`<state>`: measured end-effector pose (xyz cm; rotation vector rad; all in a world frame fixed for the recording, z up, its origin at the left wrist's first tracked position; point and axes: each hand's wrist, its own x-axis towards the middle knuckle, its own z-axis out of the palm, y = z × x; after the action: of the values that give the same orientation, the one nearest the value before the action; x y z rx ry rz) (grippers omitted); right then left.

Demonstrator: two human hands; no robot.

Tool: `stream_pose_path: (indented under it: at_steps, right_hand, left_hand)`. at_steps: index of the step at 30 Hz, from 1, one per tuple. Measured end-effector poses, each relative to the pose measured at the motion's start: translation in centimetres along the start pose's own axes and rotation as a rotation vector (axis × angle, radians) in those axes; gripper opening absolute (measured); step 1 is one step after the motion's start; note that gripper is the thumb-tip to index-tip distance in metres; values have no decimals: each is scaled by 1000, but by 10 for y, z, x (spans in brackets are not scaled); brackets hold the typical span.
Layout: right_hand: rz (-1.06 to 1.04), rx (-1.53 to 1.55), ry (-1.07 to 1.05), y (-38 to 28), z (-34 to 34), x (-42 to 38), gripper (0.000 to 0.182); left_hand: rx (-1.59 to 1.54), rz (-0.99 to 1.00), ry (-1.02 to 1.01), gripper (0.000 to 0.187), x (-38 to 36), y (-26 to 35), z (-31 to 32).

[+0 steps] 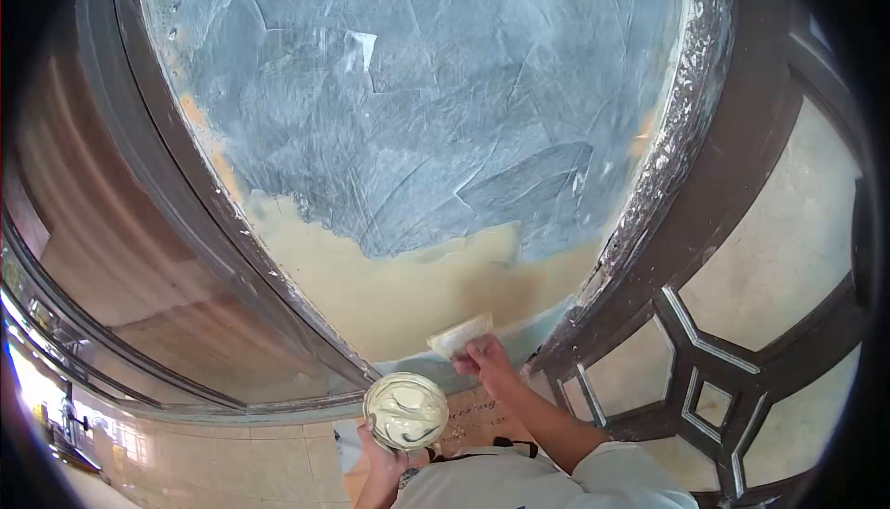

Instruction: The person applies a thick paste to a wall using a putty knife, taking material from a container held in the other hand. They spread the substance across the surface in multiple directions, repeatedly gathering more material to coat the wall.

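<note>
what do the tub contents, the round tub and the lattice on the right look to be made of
Tub contents: thick cream paste, glossy, likely filler or paint, as its folds suggest.
Round tub: perhaps plastic; its pale rim is smeared.
Lattice: probably dark painted wood or metal, pale edging.

Wall (426,120) open ahead — dark frames (718,189) both sides.

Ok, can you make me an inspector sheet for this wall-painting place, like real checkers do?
Surface: wall patchy blue-grey above, cream coat lower down
Job's things: round tub of cream paste with dark streaks; flat tool, cream-coloured
Clutter: brown printed sheet low down
Grip: left hand holds the tub; right hand holds the tool
Cables: nothing seen
Surroundings: dark panelled woodwork; tiled floor
</note>
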<state>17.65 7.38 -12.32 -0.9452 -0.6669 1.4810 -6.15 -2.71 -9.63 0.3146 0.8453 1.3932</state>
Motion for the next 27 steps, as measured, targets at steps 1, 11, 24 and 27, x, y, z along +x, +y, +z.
stream_pose_path:
  at_steps: [1, 11, 24, 27]
  right_hand:
    - [-43, 28, -40, -22, 17, 1, 24]
    - [-215, 1, 84, -45, 68, 29, 19]
    - [-326, -628, 210, 34, -41, 30, 22]
    - [-542, -1049, 314, -53, 10, 20, 30]
  left_hand:
    - [-25, -22, 31, 61, -2, 1, 2]
    - [-10, 17, 75, 59, -10, 4, 6]
    - [29, -13, 43, 65, -3, -4, -7]
    - [40, -46, 53, 65, -2, -9, 9]
